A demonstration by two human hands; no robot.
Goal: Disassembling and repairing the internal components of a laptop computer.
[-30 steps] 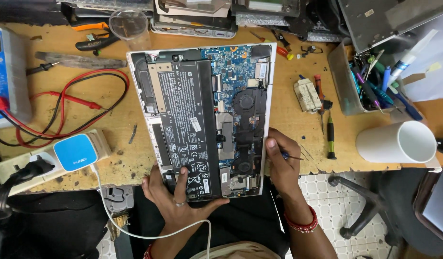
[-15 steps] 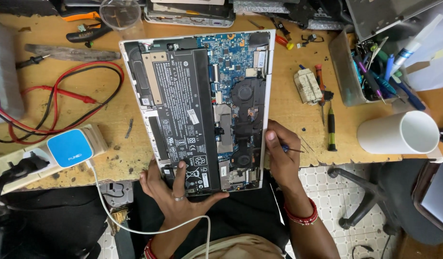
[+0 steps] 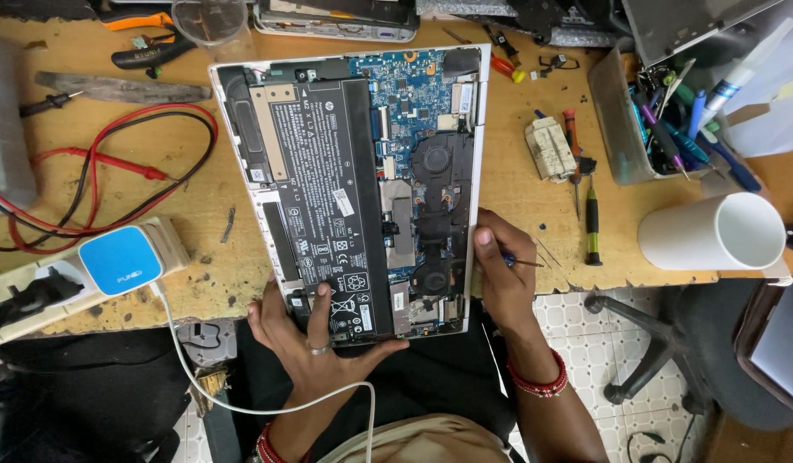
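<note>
Several things crowd the worktop point(image 3: 516, 249) as I look down. At far left I see red and black probe leads point(image 3: 96, 171) looped on the wood, with a blue-topped adapter on a power strip point(image 3: 122, 261) below them, its white cable point(image 3: 242, 403) trailing toward me. Next comes the opened laptop point(image 3: 362, 184), white-edged, bottom cover off, its long axis running away from me and tipped slightly leftward at the far end; the near end overhangs the worktop edge. A long black battery point(image 3: 323, 197) fills its left half, the blue circuit board point(image 3: 413, 94) and fan point(image 3: 439, 163) the right. My left hand point(image 3: 315, 339) lies spread, fingers flat on the laptop's near end, thumb under its edge. My right hand point(image 3: 499, 274) rests against the laptop's right edge, pinching a thin screwdriver point(image 3: 525, 261). Rightward lie a green-handled screwdriver point(image 3: 592, 227), a clear tray of pens point(image 3: 662, 129) and a white tube point(image 3: 714, 231) on its side.
</note>
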